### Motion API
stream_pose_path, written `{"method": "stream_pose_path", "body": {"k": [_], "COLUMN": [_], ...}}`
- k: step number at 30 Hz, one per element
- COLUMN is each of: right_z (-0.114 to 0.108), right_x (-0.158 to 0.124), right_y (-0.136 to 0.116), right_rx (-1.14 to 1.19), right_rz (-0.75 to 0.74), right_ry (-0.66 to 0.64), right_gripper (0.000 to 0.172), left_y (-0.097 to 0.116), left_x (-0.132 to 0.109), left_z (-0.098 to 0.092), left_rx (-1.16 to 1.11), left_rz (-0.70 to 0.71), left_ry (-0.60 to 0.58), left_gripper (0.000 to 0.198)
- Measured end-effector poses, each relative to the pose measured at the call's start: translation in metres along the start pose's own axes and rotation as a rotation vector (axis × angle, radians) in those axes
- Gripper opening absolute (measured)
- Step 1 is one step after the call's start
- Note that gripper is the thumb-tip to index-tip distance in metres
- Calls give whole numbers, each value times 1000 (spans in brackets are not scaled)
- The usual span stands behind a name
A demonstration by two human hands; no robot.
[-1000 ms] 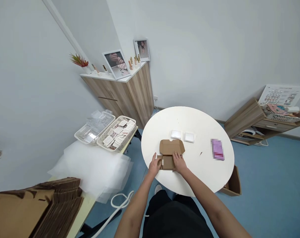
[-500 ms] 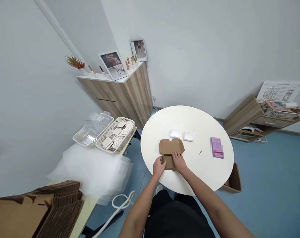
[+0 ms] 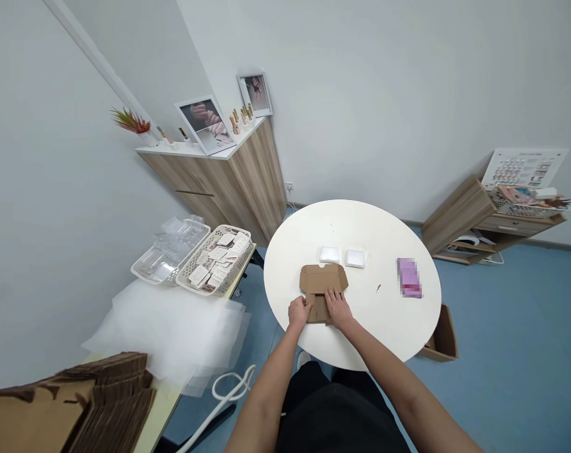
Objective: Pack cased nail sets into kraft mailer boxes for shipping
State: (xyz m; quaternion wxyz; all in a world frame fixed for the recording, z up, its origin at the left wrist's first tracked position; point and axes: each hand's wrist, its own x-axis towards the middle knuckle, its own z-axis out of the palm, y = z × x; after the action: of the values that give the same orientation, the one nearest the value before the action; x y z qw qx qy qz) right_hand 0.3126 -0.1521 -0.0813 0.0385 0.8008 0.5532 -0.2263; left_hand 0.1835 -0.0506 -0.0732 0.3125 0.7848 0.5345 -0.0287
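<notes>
A brown cardboard box (image 3: 322, 279) lies partly folded on the white round table (image 3: 389, 327), its lid flap spread toward the far side. My left hand (image 3: 299, 311) pinches the left side wall of the box. On the right side of its tray, my right hand (image 3: 337, 306) rests with the fingers spread and pointing away from me. Just beyond the box are two white packets, one on the left (image 3: 329, 255) and one on the right (image 3: 355, 258). A purple item (image 3: 409, 277), blurred in the picture, lies at the table's right.
A side table at left bears stacked flat cardboard (image 3: 120, 402), white translucent sheets (image 3: 172, 327), a basket of cards (image 3: 214, 259) and a basket of clear plastic cases (image 3: 170, 251). An open carton (image 3: 443, 336) stands on the floor at right.
My left hand has closed its fingers more tightly at the box's left wall. My right hand stays on the box. The whole view has shifted slightly.
</notes>
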Motion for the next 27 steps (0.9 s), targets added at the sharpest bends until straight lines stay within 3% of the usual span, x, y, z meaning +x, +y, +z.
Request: {"method": "stream_pose_path", "body": {"k": [3, 13, 17, 19, 21, 23, 25, 27], "right_z": [1, -7, -13, -18, -27, -41, -59, -76], "right_x": [1, 5, 13, 18, 25, 37, 54, 78], "right_y": [0, 3, 1, 0, 0, 4, 13, 25], "right_rx": [5, 30, 37, 28, 19, 41, 106, 185], "right_rz": [-4, -64, -108, -134, -173, -200, -176, -78], "right_ry": [-2, 1, -21, -28, -54, -98, -108, 10], "right_gripper": [121, 119, 119, 119, 118, 105, 76, 52], "left_y": [1, -5, -12, -15, -18, -21, -22, -23], "left_x": [2, -9, -8, -4, 1, 5, 8, 9], "left_z": [0, 1, -2, -4, -7, -8, -8, -6], "left_rx": [56, 164, 229, 268, 297, 304, 296, 279], "left_rz": [18, 197, 445, 608, 678, 664, 643, 632], "left_ry": [11, 67, 149, 77, 2, -34, -47, -46], "left_gripper": [3, 28, 61, 82, 94, 98, 102, 106]}}
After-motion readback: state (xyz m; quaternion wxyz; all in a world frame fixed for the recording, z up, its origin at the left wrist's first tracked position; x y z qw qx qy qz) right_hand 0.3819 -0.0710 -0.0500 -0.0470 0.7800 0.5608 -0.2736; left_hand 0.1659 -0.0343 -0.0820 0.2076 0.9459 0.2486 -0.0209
